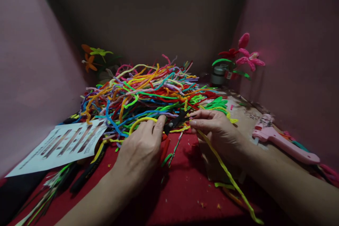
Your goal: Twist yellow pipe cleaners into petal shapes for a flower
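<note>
My left hand (144,141) is closed round a pair of dark-bladed scissors (173,123). The blades point right, toward the fingertips of the other hand; a yellow loop curves above the knuckles, though whether it is the scissor handle I cannot tell. A yellow pipe cleaner (221,162) is pinched in my right hand (215,123), its long tail hanging down to the lower right over the red cloth. The blades' tips are close to the pinched end; whether they touch it is unclear. Just behind both hands lies a big heap of coloured pipe cleaners (148,91).
A printed paper sheet (59,148) and black-handled pliers (87,173) lie at left. To the right rests a pink glue gun (286,144). Pink pipe-cleaner flowers (250,58) stand at the back right, orange ones (90,63) at the back left. Scraps dot the red cloth (182,197).
</note>
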Demonstrator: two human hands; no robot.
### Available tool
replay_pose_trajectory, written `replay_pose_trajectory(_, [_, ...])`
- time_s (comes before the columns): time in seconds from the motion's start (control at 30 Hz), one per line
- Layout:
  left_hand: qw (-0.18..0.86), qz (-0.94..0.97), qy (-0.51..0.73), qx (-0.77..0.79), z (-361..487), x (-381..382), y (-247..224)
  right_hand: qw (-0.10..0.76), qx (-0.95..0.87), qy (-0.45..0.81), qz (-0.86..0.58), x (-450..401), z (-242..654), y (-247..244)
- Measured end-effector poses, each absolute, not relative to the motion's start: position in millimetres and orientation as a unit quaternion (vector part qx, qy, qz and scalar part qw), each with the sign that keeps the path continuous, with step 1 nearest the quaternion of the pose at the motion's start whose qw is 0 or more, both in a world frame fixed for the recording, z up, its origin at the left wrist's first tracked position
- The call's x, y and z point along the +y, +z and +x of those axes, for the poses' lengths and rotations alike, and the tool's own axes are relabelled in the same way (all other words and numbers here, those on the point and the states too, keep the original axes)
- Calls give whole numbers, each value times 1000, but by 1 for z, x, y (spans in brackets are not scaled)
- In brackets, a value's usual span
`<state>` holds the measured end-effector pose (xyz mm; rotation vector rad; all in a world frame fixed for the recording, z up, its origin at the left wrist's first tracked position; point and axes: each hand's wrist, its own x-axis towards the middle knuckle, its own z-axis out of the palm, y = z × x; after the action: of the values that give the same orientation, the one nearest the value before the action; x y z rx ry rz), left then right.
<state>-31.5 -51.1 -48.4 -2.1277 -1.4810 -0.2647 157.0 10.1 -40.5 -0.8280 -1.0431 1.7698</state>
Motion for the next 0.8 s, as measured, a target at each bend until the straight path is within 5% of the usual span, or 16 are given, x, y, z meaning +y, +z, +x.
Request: replay_pose_trajectory(0.8, [310, -781, -12, -543, -27, -52, -50, 398, -449, 703, -382, 10, 159, -38])
